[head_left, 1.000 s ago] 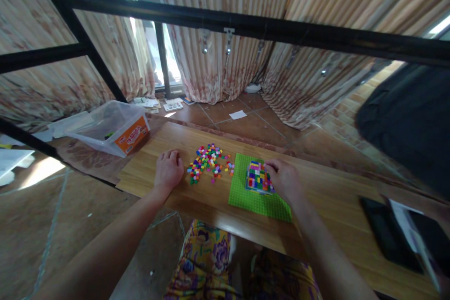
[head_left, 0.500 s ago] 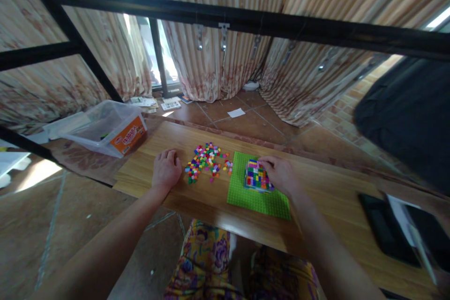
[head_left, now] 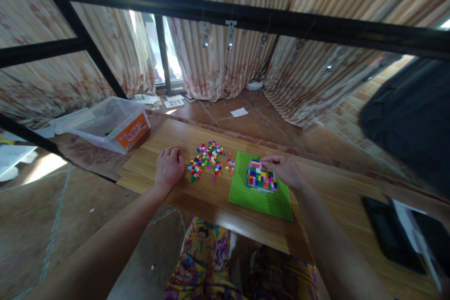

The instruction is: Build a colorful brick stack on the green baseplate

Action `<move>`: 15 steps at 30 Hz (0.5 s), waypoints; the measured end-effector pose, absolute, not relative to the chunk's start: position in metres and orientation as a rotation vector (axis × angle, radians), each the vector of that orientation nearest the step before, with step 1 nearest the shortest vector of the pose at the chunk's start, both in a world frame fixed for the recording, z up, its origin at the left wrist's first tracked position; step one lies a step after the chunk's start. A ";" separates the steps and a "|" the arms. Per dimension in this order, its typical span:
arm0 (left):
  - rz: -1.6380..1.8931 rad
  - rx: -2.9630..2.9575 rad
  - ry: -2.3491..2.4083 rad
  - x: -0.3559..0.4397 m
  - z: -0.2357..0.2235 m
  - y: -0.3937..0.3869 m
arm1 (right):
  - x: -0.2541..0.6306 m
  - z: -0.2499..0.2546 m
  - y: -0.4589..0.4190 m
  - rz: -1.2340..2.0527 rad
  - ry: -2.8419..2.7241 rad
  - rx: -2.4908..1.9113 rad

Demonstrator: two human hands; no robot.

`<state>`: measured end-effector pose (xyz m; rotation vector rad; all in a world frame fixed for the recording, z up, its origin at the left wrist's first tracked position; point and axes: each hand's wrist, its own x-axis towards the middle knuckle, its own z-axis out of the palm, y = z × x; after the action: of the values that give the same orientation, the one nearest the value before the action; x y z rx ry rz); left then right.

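A block of small multicoloured toy bricks stands on a green studded baseplate. At the block's far right corner, the thumb and fingers of my right hand are pinched together. Whatever lies between those fingertips is too small to make out. My left hand rests on the wooden table, its fingers curled and closed, with nothing visible in them. Just right of it lies a loose pile of small coloured bricks, between that hand and the baseplate.
The wooden table runs across in front of me. A clear plastic bin with an orange label stands beyond its left end. Dark flat devices and papers lie at the right. A black metal bar crosses above, before curtains.
The whole view has shifted slightly, with things now a little further right. My right fingers have drawn back slightly at the block's far corner. My left hand stays resting on the table.
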<state>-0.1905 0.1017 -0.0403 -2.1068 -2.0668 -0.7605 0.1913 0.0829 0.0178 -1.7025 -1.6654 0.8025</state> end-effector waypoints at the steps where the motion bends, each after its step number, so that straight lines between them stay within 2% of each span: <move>1: -0.764 -2.108 -2.066 -0.191 -0.041 0.102 | 0.191 0.018 0.083 0.802 -1.661 -1.700; 15: -0.748 -2.104 -2.061 -0.190 -0.040 0.102 | 0.194 0.004 0.068 0.791 -1.536 -1.561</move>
<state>-0.1897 0.1021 -0.0402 -2.1040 -2.0610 -0.7475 0.1943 0.0683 0.0040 -1.5611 -1.5355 0.7911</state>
